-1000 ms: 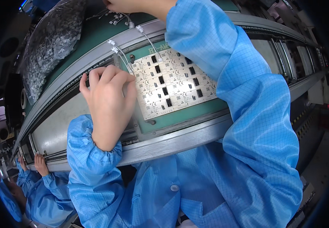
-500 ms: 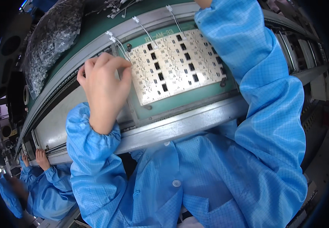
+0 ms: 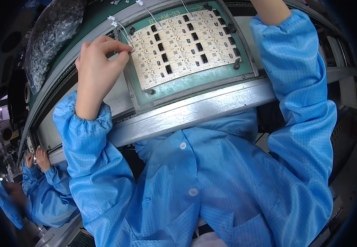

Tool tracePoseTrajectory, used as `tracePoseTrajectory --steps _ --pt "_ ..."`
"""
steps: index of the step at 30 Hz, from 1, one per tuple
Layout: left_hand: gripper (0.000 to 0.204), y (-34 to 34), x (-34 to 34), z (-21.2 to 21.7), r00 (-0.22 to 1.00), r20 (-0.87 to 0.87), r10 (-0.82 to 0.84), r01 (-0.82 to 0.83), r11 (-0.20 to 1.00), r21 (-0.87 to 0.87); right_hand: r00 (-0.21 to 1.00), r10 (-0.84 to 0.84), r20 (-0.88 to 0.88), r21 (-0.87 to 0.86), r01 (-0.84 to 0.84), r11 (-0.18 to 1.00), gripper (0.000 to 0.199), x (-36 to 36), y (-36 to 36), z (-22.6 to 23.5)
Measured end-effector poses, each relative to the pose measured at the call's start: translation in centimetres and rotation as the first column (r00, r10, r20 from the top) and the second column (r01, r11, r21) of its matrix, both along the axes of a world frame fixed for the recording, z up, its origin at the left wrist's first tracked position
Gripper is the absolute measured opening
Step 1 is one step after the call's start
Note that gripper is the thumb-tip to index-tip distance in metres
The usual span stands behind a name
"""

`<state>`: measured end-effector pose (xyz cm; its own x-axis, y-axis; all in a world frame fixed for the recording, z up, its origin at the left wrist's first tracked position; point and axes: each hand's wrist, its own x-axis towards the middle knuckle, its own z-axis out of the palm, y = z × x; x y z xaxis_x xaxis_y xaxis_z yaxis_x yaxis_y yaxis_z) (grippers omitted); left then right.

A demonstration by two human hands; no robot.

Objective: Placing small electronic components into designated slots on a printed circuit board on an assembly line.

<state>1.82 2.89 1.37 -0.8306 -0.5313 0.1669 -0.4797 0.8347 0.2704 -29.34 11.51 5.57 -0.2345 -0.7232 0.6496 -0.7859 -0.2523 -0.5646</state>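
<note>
A panel of pale circuit boards (image 3: 186,51) with rows of black components lies in a green fixture plate (image 3: 174,92). At the panel's left edge is my left hand (image 3: 100,61), its thumb and index finger closed in a pinch at the lower end of a white wire (image 3: 122,31) with a white connector. The fingertips partly hide that wire end. Two more white wires, the middle one (image 3: 148,13) and a right one (image 3: 186,8), run onto the panel from its far side. Of my right arm the blue sleeve and bare wrist show; the hand is beyond the top edge.
A metal rail (image 3: 195,111) crosses between me and the fixture. A clear plastic bag (image 3: 52,45) full of small white parts lies at the far left. Further down the line at left, a co-worker in blue (image 3: 50,193) has both hands at the rail.
The view has shifted, so the panel sits higher. My left hand stays by the wire end, its fingers in a tighter pinch. My right arm has moved right, uncovering the panel's right side.
</note>
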Motion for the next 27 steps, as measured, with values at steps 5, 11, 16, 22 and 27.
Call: tracePoseTrajectory --steps 5,11,16,22,27 --pt "0.015 1.5 1.3 0.1 0.997 -0.005 -0.076 0.074 0.980 -0.183 0.977 0.085 0.194 0.029 -0.092 0.995 0.015 0.7 0.5 -2.1" --pt "0.015 3.1 0.3 0.3 0.980 -0.018 -0.198 0.178 0.912 -0.369 0.907 0.154 0.391 0.136 -0.223 0.965 0.015 3.3 4.7 -0.6" --pt "0.020 -6.4 -3.9 1.6 0.975 -0.158 -0.157 0.141 0.984 -0.107 0.992 0.123 0.002 0.235 -0.120 0.965 0.017 7.3 6.2 -2.2" --pt "0.026 -13.6 -9.1 -2.6 0.997 -0.054 0.048 -0.066 0.916 -0.395 0.938 0.001 -0.348 0.068 0.024 0.997 0.011 9.8 6.2 -4.3" --pt "0.026 -13.8 -9.4 -3.4 1.000 0.011 -0.029 0.030 0.822 -0.569 0.967 0.017 -0.254 0.231 0.044 0.972 0.009 10.9 5.7 -6.8"
